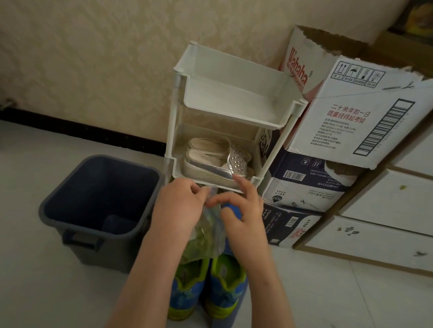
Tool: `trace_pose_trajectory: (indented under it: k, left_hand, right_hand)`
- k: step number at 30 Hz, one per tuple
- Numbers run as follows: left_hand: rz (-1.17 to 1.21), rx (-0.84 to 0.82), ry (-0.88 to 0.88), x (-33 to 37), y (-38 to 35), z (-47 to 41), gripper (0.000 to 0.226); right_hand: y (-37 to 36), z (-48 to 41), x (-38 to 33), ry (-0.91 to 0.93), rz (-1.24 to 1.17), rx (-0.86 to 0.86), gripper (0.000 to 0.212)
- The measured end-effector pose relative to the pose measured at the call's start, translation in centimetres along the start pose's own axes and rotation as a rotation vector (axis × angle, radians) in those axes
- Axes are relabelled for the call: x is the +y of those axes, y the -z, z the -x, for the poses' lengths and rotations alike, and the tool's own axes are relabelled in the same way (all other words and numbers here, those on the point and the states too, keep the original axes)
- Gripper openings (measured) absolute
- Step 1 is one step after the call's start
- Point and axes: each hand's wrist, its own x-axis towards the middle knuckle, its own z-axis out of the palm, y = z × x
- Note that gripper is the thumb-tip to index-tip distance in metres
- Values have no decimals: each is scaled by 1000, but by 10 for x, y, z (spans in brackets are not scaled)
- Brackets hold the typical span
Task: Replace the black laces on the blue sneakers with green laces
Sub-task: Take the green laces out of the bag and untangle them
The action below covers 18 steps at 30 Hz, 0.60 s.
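- We are looking down at a pale tiled floor [12, 262] in front of a cream patterned wall [90, 30].
- A pair of blue sneakers with lime-green trim [186, 291] is standing side by side on the floor, heels towards us, directly below both forearms.
- We are not managing to make out any lacing on them; the fronts are lying hidden under the hands.
- The left hand [179, 205] is curling its fingers and pinching the top of a small clear plastic bag [213, 233].
- The right hand [242, 214] is pinching the same top edge with its thumb, the other fingers spreading loosely above it.
- The bag is hanging between the two hands, just above the sneakers, its lower end touching or nearly touching the left shoe.
- A bundle of green laces [199, 244] is sitting inside the bag.
- A dark blue-grey plastic bin [54, 200] is standing on the floor to the left, just beside the sneakers.
- A white plastic tiered rack [173, 122] is standing against the wall beyond the hands; its top tray is showing nothing inside.
- A pair of silver slip-on shoes [210, 163] is resting on the rack's second tier.
- Stacked cardboard boxes [348, 116] are standing right of the rack, touching it.
- White drawer fronts [406, 205] are running along the far right.
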Motion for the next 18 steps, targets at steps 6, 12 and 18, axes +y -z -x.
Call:
trace_pose_trajectory:
  k: [6,12,18]
  left_hand:
    - [40,-149,22,4,3,3,18]
    - [193,-224,-31,8,11,5,24]
    - [-58,-23,82,-6,16,-6,44]
  right_hand:
    - [-14,-4,12,-79,224,-120,32]
    - [-10,-10,15,-116,-47,-63,37]
    - [7,-11,9,-110,-599,-36,49]
